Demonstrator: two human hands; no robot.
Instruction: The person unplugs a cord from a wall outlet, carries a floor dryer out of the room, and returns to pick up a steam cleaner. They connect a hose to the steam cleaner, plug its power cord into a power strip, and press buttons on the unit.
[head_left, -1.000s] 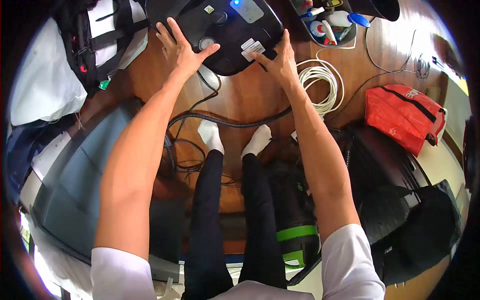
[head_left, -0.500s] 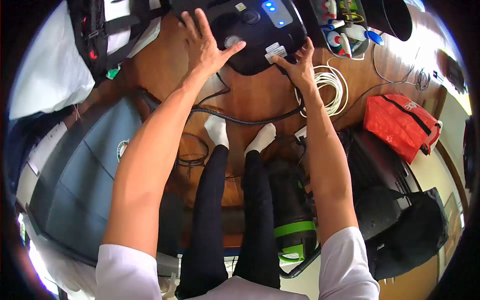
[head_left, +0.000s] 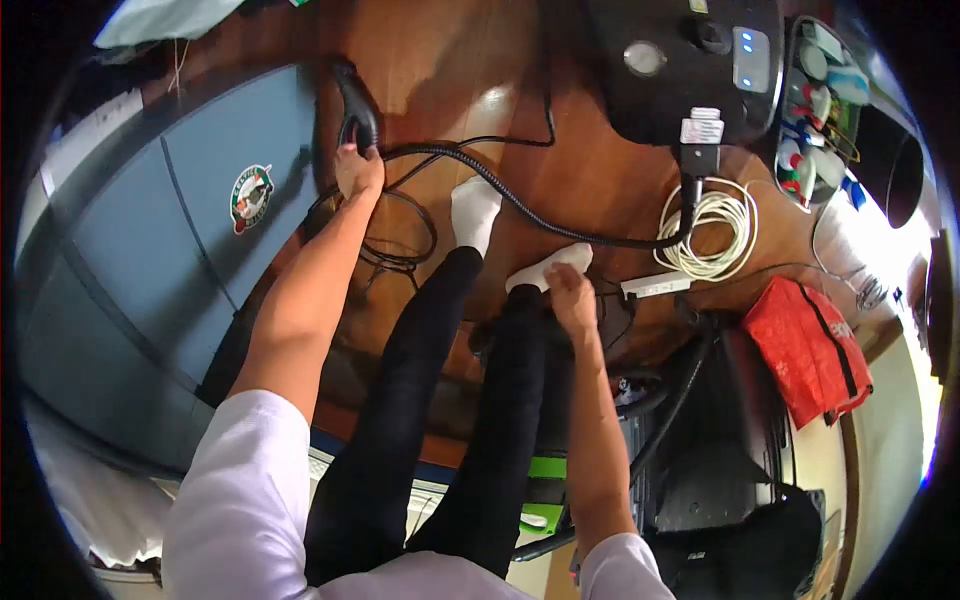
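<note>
My left hand (head_left: 360, 170) is closed around the lower end of a black hose handle (head_left: 357, 105) that lies beside the grey-blue panel. A ribbed black hose (head_left: 560, 222) runs from the handle across the floor to a plug on the black machine (head_left: 640, 100), whose small panel glows with blue lights. My right hand (head_left: 572, 292) is in front of my right foot, in its white sock (head_left: 545, 265); its fingers are blurred and I see nothing in them.
Coiled white cable (head_left: 712, 235) and a white power strip (head_left: 655, 286) lie on the wooden floor. A bin of bottles (head_left: 815, 120) stands at the upper right, a red bag (head_left: 810, 350) below it. The panel (head_left: 130, 220) fills the left side; black cords loop near my feet.
Both hands have left the black machine. My left hand has come down to the hose handle, and my right hand toward my foot. The view has shifted left, so the machine appears farther right.
</note>
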